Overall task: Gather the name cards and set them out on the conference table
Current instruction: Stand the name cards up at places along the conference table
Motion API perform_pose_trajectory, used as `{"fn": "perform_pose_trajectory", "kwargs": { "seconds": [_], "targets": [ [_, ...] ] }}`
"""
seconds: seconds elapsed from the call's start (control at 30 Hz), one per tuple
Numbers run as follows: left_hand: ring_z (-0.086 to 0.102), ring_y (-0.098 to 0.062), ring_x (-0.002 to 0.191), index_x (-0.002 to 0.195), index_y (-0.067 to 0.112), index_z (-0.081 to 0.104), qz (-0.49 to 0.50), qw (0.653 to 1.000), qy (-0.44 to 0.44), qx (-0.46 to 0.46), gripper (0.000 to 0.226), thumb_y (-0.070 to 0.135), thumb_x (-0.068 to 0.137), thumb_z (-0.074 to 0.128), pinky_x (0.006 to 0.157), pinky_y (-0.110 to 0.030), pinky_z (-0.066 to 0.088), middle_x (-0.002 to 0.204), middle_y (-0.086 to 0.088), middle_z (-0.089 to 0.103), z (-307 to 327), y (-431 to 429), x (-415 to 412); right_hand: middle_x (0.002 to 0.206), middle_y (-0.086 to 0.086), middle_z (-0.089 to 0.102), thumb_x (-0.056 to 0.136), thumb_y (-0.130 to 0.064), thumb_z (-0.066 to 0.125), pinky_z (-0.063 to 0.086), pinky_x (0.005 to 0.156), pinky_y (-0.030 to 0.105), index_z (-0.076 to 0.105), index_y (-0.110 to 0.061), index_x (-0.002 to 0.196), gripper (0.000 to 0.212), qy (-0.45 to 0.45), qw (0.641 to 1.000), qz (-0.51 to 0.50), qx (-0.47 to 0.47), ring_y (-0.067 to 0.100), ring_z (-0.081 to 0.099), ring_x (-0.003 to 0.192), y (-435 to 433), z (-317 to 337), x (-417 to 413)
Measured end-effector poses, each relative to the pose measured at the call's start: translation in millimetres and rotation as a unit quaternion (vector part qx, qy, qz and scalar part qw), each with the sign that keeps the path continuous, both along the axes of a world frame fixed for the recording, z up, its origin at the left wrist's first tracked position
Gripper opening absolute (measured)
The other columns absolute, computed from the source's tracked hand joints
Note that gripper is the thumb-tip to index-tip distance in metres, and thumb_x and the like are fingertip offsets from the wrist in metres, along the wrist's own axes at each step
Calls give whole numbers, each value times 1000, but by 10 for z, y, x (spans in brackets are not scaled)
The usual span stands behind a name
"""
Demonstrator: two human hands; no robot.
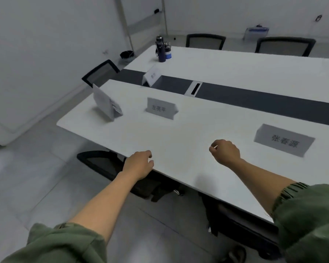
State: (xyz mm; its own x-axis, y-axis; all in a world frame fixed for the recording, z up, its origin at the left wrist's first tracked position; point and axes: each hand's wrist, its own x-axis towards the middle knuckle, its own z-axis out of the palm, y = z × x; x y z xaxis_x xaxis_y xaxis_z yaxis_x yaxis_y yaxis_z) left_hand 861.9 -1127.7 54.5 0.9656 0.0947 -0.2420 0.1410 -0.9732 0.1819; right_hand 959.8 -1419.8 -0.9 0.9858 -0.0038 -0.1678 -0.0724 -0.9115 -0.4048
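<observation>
A long white conference table [179, 133] with a dark centre strip carries several folded white name cards. One card [284, 142] stands at the right, just beyond my right hand [225, 151]. Another card [160, 109] stands further left. A bunch of cards [106, 104] leans together at the table's left end. One more card [152, 77] stands on the dark strip. My left hand [139, 165] hovers at the near table edge, fingers loosely curled, holding nothing. My right hand is curled over the tabletop, also with nothing in it.
A dark blue bottle [161, 49] and a pen cup [168, 51] stand at the far left of the table. Black mesh chairs [205, 41] line the far side, one chair [100, 73] stands at the left end, and one [101, 164] is tucked under the near edge. A cable box [193, 89] sits in the strip.
</observation>
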Motion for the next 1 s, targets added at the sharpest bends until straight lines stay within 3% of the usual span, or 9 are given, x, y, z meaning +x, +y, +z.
{"fn": "perform_pose_trajectory", "kwargs": {
  "seconds": [0.27,0.43,0.67,0.77,0.87,1.0],
  "targets": [
    [60,-25,95,113,18,59,88,996,-31,6,25,31,96,46,78,-38,52,109,-5,65,320,1578,-910,102,0,72,90,-31,52,47,71,30,71,-23,102,23,-10,995,93,41,22,60,86,1692,359,-362],
    [59,-26,95,114,15,60,129,991,-37,1,27,29,96,46,67,-31,40,109,-7,64,294,2248,-976,98,-1,72,90,-32,54,47,69,30,70,-24,99,20,-5,990,129,50,21,61,84,2506,466,-217],
    [61,-28,89,115,12,60,161,986,-27,-23,27,28,96,49,77,-37,52,105,-10,65,212,3186,-431,100,1,70,91,-33,57,46,69,29,71,-22,102,21,10,988,135,76,21,60,84,3671,352,519],
    [60,-27,96,118,12,59,151,988,-21,1,29,29,98,47,73,-31,45,111,-9,64,282,3541,-182,101,1,71,90,-34,57,46,70,29,71,-22,103,22,24,986,142,82,22,61,85,4099,349,771],
    [55,-22,90,119,10,59,156,987,-39,9,30,26,98,46,67,-28,34,112,-9,64,382,3923,92,98,1,70,91,-36,57,46,67,29,70,-23,104,23,30,985,152,83,21,62,82,4549,448,1082],
    [59,-25,96,118,11,59,153,988,-34,9,29,27,97,45,67,-28,35,109,-8,65,390,4412,382,93,3,71,90,-36,56,54,67,32,71,-22,101,23,27,985,153,71,22,64,79,5069,597,1453]
  ]
}}
